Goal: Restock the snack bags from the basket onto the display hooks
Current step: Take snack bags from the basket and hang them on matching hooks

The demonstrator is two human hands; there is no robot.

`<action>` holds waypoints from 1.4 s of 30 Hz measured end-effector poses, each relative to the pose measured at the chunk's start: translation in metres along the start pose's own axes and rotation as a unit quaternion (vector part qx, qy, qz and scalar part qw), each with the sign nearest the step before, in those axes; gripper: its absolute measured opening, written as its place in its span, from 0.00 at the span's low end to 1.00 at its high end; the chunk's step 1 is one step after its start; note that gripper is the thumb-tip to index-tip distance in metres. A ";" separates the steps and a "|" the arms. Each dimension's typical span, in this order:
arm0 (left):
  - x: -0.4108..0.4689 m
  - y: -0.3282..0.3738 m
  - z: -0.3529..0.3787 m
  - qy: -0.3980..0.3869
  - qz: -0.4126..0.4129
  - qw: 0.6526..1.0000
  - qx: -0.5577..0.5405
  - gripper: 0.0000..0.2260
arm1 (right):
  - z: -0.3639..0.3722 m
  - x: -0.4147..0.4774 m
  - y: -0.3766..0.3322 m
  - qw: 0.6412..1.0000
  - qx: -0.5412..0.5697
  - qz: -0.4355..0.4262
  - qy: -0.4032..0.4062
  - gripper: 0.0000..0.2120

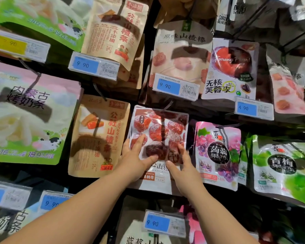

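Observation:
A white snack bag [161, 127] printed with red dried fruit hangs at the middle of the display, its top at a dark hook [167, 105]. My left hand [134, 161] grips the bag's lower left, fingers on its front and thumb across the middle. My right hand [185, 166] holds its lower right edge, fingers on the front and thumb underneath. Both forearms reach up from the bottom of the frame. The basket is not in view.
Hanging bags crowd every side: a tan hawthorn strip bag [99, 136] to the left, a pink-purple jelly bag [218, 152] and a green plum jelly bag [282, 166] to the right. Blue price tags [165, 223] jut out on the hook ends.

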State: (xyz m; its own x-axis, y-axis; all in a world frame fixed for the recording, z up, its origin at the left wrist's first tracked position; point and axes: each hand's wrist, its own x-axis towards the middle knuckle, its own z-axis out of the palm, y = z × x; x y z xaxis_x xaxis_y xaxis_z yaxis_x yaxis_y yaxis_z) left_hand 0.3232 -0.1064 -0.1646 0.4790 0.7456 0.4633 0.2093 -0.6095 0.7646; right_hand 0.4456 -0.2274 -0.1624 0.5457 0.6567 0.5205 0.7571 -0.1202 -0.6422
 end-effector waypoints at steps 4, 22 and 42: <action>0.012 -0.005 0.005 0.002 -0.017 1.000 0.017 0.38 | 0.006 0.009 0.004 1.000 0.012 0.009 -0.010 0.33; -0.031 -0.007 0.014 0.114 0.081 0.986 0.094 0.32 | -0.004 -0.016 0.014 1.000 0.014 -0.020 -0.016 0.35; -0.168 0.088 0.215 -0.181 0.288 0.940 0.018 0.20 | -0.158 -0.179 0.153 0.967 -0.165 0.106 0.160 0.16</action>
State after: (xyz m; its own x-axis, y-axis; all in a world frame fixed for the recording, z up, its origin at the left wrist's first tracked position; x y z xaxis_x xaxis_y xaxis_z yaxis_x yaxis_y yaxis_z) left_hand 0.4448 -0.3428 -0.2715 0.7789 0.1515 0.6085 -0.1495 -0.8976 0.4147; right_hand 0.5200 -0.4806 -0.2649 0.7453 0.3326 0.5778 0.6598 -0.4925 -0.5675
